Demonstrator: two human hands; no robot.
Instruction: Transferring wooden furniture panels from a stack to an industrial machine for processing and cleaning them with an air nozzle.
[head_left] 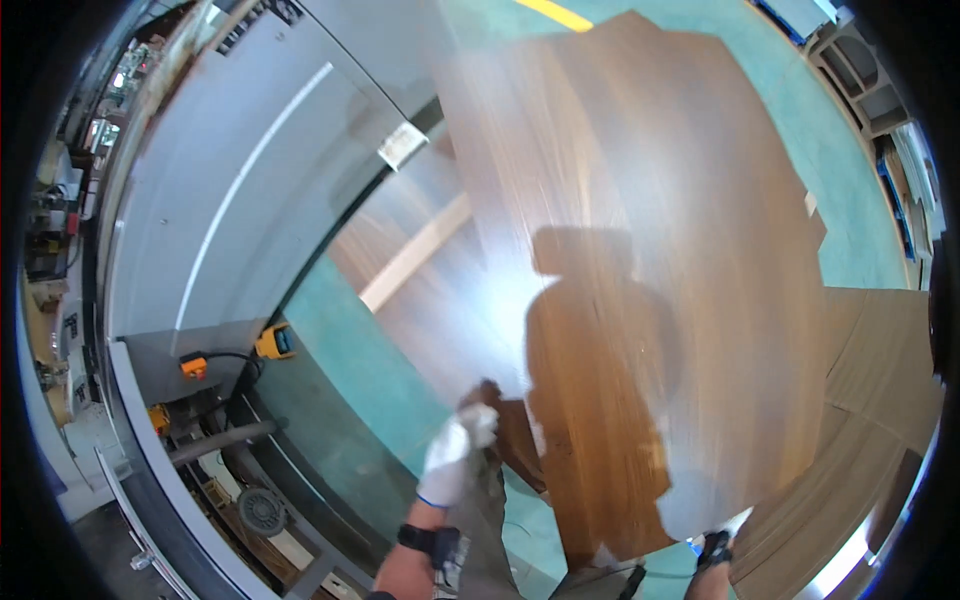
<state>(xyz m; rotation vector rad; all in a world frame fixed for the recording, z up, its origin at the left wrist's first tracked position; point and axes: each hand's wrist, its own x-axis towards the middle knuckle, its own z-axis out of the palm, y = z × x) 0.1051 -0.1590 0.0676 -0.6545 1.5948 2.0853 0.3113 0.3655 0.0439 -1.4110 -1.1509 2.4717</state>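
Observation:
A large brown wood-grain panel (720, 260) fills the middle of the view, with a shadow of a head and shoulders across it. My right hand (738, 522), in a white glove, grips the panel's near right edge; its fingers are mostly hidden by the board. Left of the panel's near end is my left hand (462, 452), also in a white glove, blurred, its fingers unclear. A dark brown piece (520, 440) lies just beside it. Farther left, partly under the large panel, lies another wood-grain board (400, 300) with a pale strip (420, 250) across it.
A grey machine cabinet (260, 180) stands along the left, with an orange-yellow device (274, 341) and a caster wheel (262, 511) low down. Brown sheets (870, 400) are at the right. Stacked boards (905, 200) line the far right of the green floor (370, 350).

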